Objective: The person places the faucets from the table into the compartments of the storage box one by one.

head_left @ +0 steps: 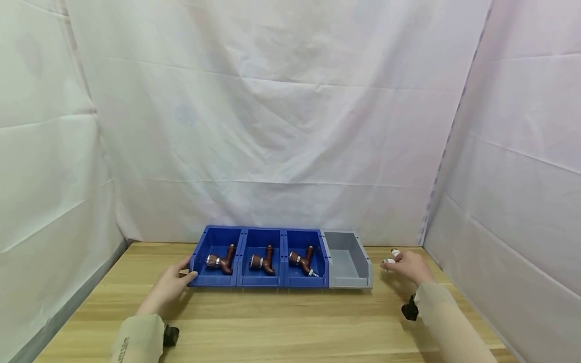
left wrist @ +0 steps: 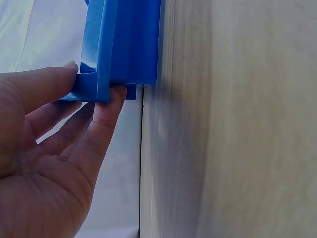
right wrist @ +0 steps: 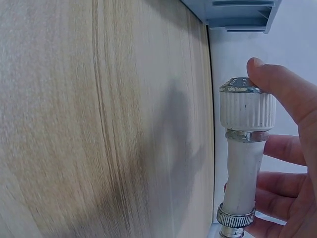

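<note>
My left hand (head_left: 171, 283) grips the outer wall of the leftmost blue bin (head_left: 212, 281), thumb on the near corner. In the left wrist view the fingers curl under the edge of that bin (left wrist: 102, 54). Off to the right, my right hand (head_left: 414, 267) holds a white radiator valve (right wrist: 246, 166) with a ribbed knob and chrome rings. Its thumb lies at the knob's chrome cap, with the other fingers behind the body. The valve overlaps the tabletop right of the grey bin (head_left: 349, 283) in the head view.
Four bins stand joined in a row, the grey one rightmost. Brown valves with ribbed knobs lie in the left (head_left: 222, 262), middle (head_left: 268, 262) and right (head_left: 304, 259) blue bins. White curtains (head_left: 281, 126) enclose the wooden table (head_left: 272, 327) at the back and sides.
</note>
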{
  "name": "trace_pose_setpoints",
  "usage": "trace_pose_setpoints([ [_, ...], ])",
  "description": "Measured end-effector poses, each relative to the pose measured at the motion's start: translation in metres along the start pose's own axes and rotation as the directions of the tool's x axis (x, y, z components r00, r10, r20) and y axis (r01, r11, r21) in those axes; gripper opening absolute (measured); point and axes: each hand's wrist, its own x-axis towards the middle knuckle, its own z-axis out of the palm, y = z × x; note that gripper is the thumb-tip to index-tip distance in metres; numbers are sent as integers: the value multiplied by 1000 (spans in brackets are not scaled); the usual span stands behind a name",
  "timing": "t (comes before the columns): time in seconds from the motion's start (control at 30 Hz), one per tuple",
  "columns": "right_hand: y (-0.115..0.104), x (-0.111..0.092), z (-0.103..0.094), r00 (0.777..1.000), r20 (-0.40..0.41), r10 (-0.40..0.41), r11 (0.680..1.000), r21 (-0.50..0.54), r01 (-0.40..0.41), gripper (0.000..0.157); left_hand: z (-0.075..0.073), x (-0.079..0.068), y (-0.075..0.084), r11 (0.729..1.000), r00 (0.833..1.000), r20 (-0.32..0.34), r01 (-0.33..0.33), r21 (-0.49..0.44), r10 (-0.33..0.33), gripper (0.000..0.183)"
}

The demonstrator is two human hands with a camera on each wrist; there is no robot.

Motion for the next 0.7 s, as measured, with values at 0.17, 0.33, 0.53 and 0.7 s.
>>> trace_pose_setpoints([
  [0.17,2,0,0,1000,-7,-2,1000,2,2,55,0,0,-1,1000,1000,6,6,7,-6,58],
  [0.33,0,1,-1,1000,-4,0,1000,-1,0,55,0,0,-1,1000,1000,1,9,12,-9,59],
  [0.53,-10,2,-6,999,-21,-30,1000,0,30,54,-1,-1,1,1000,1000,-2,17,0,-17,58],
  [0.7,-11,2,-8,999,-18,-35,999,-7,35,52,0,0,1,1000,1000,0,15,5,-15,59],
])
